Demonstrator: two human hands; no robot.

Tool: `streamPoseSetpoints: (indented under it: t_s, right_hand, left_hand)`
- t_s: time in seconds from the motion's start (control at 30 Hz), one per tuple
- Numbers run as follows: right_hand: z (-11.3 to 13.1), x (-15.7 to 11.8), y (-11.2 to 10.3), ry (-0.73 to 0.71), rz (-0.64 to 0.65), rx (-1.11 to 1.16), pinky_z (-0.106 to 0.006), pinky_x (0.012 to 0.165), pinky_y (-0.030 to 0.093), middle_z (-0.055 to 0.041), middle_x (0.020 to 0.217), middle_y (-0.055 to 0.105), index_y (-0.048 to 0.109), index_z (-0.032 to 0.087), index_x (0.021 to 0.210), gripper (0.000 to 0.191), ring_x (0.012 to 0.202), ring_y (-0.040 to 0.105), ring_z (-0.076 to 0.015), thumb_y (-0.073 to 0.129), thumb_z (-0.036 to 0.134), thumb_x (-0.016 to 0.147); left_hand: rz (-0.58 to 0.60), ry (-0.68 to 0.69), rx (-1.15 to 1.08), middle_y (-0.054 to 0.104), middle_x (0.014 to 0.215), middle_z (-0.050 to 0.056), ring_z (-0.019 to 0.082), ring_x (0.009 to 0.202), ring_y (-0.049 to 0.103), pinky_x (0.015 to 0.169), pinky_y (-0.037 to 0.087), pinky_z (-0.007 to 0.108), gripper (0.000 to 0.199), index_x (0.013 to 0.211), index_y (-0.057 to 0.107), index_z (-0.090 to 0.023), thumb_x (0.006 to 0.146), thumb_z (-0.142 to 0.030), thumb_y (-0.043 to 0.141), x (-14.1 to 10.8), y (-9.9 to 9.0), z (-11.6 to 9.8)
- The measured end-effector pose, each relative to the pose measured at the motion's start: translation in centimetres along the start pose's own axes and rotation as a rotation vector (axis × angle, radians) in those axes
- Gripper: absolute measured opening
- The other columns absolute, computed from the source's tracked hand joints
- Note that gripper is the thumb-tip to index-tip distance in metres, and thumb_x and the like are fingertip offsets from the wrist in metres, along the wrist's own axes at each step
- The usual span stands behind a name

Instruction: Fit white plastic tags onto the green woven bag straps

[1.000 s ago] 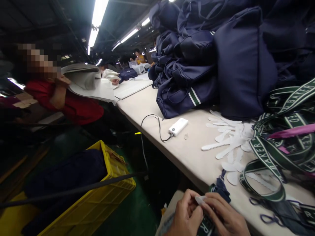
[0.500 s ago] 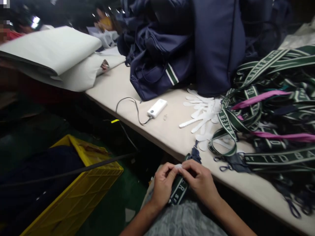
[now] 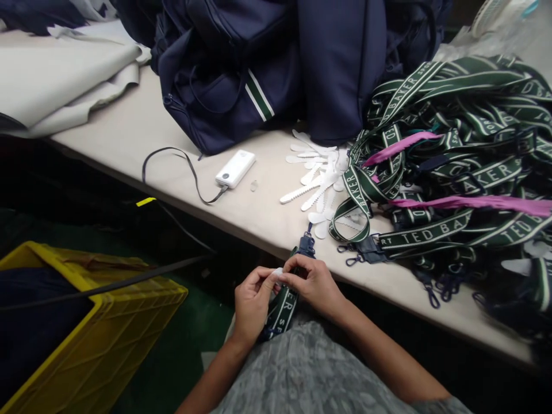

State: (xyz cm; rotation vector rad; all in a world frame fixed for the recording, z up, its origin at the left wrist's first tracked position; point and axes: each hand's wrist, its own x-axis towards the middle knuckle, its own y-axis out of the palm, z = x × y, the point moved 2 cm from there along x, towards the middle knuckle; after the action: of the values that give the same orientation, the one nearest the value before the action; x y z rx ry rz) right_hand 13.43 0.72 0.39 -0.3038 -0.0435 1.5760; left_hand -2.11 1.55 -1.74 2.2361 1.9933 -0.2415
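While the left hand point(image 3: 252, 299) and right hand point(image 3: 311, 280) pinch a small white piece point(image 3: 278, 272) between fingertips, a woven green strap point(image 3: 282, 307) with white lettering hangs beneath them at the tabletop point(image 3: 142, 123) edge. Flat white scalloped strips point(image 3: 313, 181) and a tangled strap pile point(image 3: 452, 167) lie beyond.

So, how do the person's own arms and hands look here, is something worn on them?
Both forearms are bare; no sleeve reaches into view. The left hand and the right hand wear no gloves, and no ring, watch or bracelet is visible. Below the arms there is grey patterned clothing on the person.
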Motion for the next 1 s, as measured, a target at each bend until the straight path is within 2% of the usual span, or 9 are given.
streamPoseSetpoints:
  t_s: [0.17, 0.33, 0.43, 0.6, 0.7, 0.77, 0.9, 1.0]
  right_hand:
    - [-0.6, -0.5, 0.5, -0.095, -0.064, -0.021, -0.022, 0.066, 0.043, 0.0009, 0.074, 0.065, 0.066, 0.019, 0.077, 0.019, 0.068, 0.058, -0.0132, 0.068, 0.033, 0.089]
    - [-2.2, -0.3, 1.0, -0.155, -0.034, -0.031, -0.024, 0.067, 0.045, -0.0010, 0.077, 0.067, 0.069, 0.020, 0.081, 0.025, 0.069, 0.062, -0.0157, 0.065, 0.043, 0.091]
    - [-2.5, -0.1, 1.0, -0.151, 0.015, -0.024, -0.025, 0.068, 0.046, -0.0016, 0.078, 0.067, 0.069, 0.020, 0.081, 0.027, 0.072, 0.062, -0.0165, 0.065, 0.045, 0.091]
    - [-2.1, 0.3, 0.0, -0.067, 0.175, -0.033, -0.026, 0.066, 0.045, -0.0018, 0.075, 0.066, 0.066, 0.018, 0.076, 0.027, 0.072, 0.061, -0.0177, 0.066, 0.042, 0.090]
    - [-1.7, 0.6, -0.3, -0.061, 0.210, -0.053, -0.027, 0.065, 0.045, -0.0025, 0.074, 0.066, 0.064, 0.018, 0.075, 0.026, 0.073, 0.061, -0.0188, 0.064, 0.039, 0.089]
    - [-1.7, 0.7, -0.1, -0.045, 0.201, -0.077, -0.027, 0.061, 0.044, -0.0031, 0.074, 0.066, 0.063, 0.018, 0.075, 0.027, 0.072, 0.060, -0.0189, 0.063, 0.041, 0.089]
    - [-1.9, 0.8, 0.5, -0.002, 0.129, -0.115, -0.025, 0.052, 0.037, 0.0005, 0.069, 0.059, 0.060, 0.018, 0.078, 0.025, 0.058, 0.050, -0.0141, 0.064, 0.042, 0.086]
    - [-2.0, 0.8, 0.7, -0.011, 0.130, -0.092, -0.025, 0.056, 0.041, -0.0006, 0.075, 0.063, 0.064, 0.018, 0.087, 0.024, 0.062, 0.053, -0.0150, 0.062, 0.042, 0.086]
  left_hand:
    - [-0.015, -0.021, -0.016, 0.058, 0.065, -0.001, 0.010, 0.060, 0.053, 0.059, 0.043, 0.019, 0.025, 0.079, 0.071, -0.015, 0.086, -0.039, 0.069, -0.3, 0.2, -0.1]
    - [-0.080, 0.014, -0.039, 0.056, 0.066, 0.000, 0.010, 0.059, 0.052, 0.057, 0.042, 0.020, 0.025, 0.077, 0.069, -0.015, 0.087, -0.037, 0.067, -0.5, 0.4, 0.8]
    - [-0.103, 0.052, -0.023, 0.057, 0.068, 0.000, 0.011, 0.059, 0.054, 0.058, 0.044, 0.021, 0.024, 0.078, 0.069, -0.015, 0.089, -0.035, 0.066, -0.8, 0.3, 1.0]
    - [-0.099, 0.059, -0.072, 0.057, 0.066, 0.000, 0.010, 0.055, 0.053, 0.055, 0.043, 0.020, 0.024, 0.075, 0.068, -0.014, 0.088, -0.034, 0.068, -1.2, 0.5, 0.8]
    - [-0.097, 0.066, -0.074, 0.056, 0.067, 0.000, 0.010, 0.054, 0.052, 0.053, 0.043, 0.021, 0.022, 0.076, 0.068, -0.014, 0.088, -0.033, 0.067, -1.2, 0.6, 0.7]
    - [-0.119, 0.129, -0.004, 0.056, 0.068, 0.001, 0.011, 0.056, 0.053, 0.055, 0.043, 0.021, 0.020, 0.077, 0.069, -0.015, 0.090, -0.030, 0.065, -1.2, 0.5, 0.5]
    - [-0.157, 0.406, 0.239, 0.063, 0.074, 0.004, 0.013, 0.069, 0.059, 0.065, 0.046, 0.022, 0.017, 0.081, 0.070, -0.016, 0.094, -0.019, 0.060, -1.5, 0.2, -0.2]
    - [-0.153, 0.536, 0.348, 0.064, 0.076, 0.005, 0.014, 0.071, 0.060, 0.067, 0.046, 0.023, 0.017, 0.085, 0.069, -0.016, 0.094, -0.012, 0.056, -1.6, 0.2, -0.4]
